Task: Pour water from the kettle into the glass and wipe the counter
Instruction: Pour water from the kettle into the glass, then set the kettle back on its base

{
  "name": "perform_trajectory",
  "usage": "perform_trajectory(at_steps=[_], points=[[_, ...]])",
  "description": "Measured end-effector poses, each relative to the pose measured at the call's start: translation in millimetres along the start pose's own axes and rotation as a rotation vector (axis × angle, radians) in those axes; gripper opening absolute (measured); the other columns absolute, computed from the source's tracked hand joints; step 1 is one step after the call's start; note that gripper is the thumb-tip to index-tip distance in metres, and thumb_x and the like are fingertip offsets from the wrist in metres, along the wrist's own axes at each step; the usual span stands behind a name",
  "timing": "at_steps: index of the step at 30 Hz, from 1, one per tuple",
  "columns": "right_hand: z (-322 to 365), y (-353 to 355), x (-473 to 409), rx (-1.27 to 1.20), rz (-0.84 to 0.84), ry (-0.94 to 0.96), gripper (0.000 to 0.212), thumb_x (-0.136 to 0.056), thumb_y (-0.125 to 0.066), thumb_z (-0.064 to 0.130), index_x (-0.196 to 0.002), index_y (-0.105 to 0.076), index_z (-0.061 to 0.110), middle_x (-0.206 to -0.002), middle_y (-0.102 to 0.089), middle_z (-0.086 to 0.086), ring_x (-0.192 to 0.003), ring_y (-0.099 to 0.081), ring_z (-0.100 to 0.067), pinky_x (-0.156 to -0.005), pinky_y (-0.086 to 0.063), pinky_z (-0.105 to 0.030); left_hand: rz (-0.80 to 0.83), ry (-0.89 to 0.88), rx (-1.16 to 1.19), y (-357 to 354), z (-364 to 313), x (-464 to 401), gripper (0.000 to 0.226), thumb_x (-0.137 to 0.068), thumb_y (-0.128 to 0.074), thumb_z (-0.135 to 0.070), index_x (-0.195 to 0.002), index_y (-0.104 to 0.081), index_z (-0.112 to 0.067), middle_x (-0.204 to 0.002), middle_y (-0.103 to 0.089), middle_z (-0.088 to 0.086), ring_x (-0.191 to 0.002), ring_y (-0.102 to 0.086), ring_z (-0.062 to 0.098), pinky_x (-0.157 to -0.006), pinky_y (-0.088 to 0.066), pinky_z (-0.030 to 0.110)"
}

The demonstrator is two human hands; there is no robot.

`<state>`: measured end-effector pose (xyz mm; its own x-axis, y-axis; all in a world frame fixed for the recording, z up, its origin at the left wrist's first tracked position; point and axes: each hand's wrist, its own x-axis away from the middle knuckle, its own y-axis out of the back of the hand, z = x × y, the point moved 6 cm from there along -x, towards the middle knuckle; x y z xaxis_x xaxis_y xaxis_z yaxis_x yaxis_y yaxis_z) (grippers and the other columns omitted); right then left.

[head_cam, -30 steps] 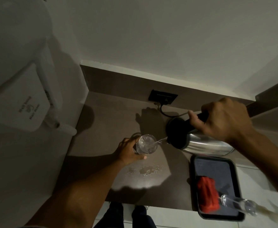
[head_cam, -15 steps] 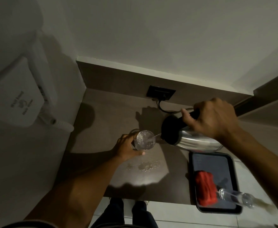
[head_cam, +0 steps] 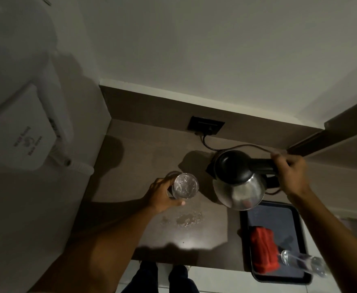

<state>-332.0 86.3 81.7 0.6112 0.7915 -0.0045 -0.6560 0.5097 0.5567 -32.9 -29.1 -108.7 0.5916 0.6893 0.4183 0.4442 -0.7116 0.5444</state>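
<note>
A clear glass (head_cam: pixel 185 185) holding water stands on the brown counter (head_cam: pixel 135 157), and my left hand (head_cam: pixel 162 195) is wrapped around its left side. To its right a steel kettle (head_cam: pixel 240 192) with a black lid is upright, above or on its black base. My right hand (head_cam: pixel 289 172) grips the kettle's black handle. A small puddle of water (head_cam: pixel 189 218) lies on the counter just in front of the glass. A folded red cloth (head_cam: pixel 264 249) rests on a dark tray (head_cam: pixel 279 214) at the front right.
A second clear glass (head_cam: pixel 302 263) lies on its side on the tray beside the cloth. A black socket (head_cam: pixel 206 128) with the kettle's cord sits at the back wall. A white appliance (head_cam: pixel 19 127) hangs on the left wall. My legs show below the counter's front edge.
The kettle has gone from tilted, pouring into the glass, to upright and has moved right, away from the glass. The stream has stopped. My left hand stays on the glass.
</note>
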Motion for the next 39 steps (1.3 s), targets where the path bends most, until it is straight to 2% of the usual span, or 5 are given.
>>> perform_trajectory(at_steps=[11, 18, 24, 28, 39], points=[[-89, 28, -20, -0.429, -0.419, -0.242, 0.025, -0.086, -0.046, 0.035, -0.065, -0.058, 0.027, -0.048, -0.059, 0.018, -0.048, -0.053, 0.003, -0.049, -0.043, -0.013, -0.041, -0.013, 0.030, -3, 4, -2, 0.097, -0.047, -0.089, -0.060, -0.135, -0.052, -0.043, -0.127, -0.061, -0.003, -0.113, -0.064, 0.021, -0.095, -0.059, 0.039], [-128, 23, -44, -0.456, -0.438, -0.361, 0.019, -0.080, -0.049, 0.042, -0.077, -0.059, 0.026, -0.076, -0.059, 0.003, -0.073, -0.057, -0.011, -0.069, -0.045, -0.024, -0.061, 0.013, 0.028, -5, 4, -5, 0.097, -0.051, -0.095, -0.050, -0.138, -0.055, -0.032, -0.134, -0.061, 0.002, -0.124, -0.058, 0.022, -0.102, -0.054, 0.041], [-112, 7, -52, -0.372, -0.296, -0.257, 0.029, -0.088, -0.038, 0.034, -0.068, -0.053, 0.018, -0.065, -0.059, 0.001, -0.057, -0.057, -0.001, -0.057, -0.048, -0.015, -0.057, 0.022, 0.037, -5, 3, -6, 0.095, -0.054, -0.097, -0.043, -0.139, -0.056, -0.027, -0.137, -0.060, 0.004, -0.128, -0.057, 0.024, -0.104, -0.053, 0.044], [-119, 9, -57, -0.354, -0.265, -0.240, 0.033, -0.091, -0.036, 0.034, -0.072, -0.052, 0.013, -0.074, -0.052, -0.008, -0.066, -0.054, -0.009, -0.067, -0.044, -0.027, -0.056, 0.032, 0.049, -6, 1, -5, 0.095, -0.056, -0.097, -0.040, -0.139, -0.055, -0.026, -0.139, -0.058, 0.004, -0.130, -0.056, 0.025, -0.106, -0.053, 0.046], [-118, 14, -48, -0.209, -0.260, -0.233, 0.059, -0.091, -0.030, 0.068, -0.100, -0.059, 0.018, -0.094, -0.061, -0.003, -0.087, -0.061, -0.013, -0.076, -0.045, -0.026, -0.058, 0.005, 0.074, -6, -1, -4, 0.095, -0.052, -0.099, -0.038, -0.137, -0.059, -0.026, -0.132, -0.066, 0.004, -0.122, -0.063, 0.024, -0.102, -0.055, 0.046]])
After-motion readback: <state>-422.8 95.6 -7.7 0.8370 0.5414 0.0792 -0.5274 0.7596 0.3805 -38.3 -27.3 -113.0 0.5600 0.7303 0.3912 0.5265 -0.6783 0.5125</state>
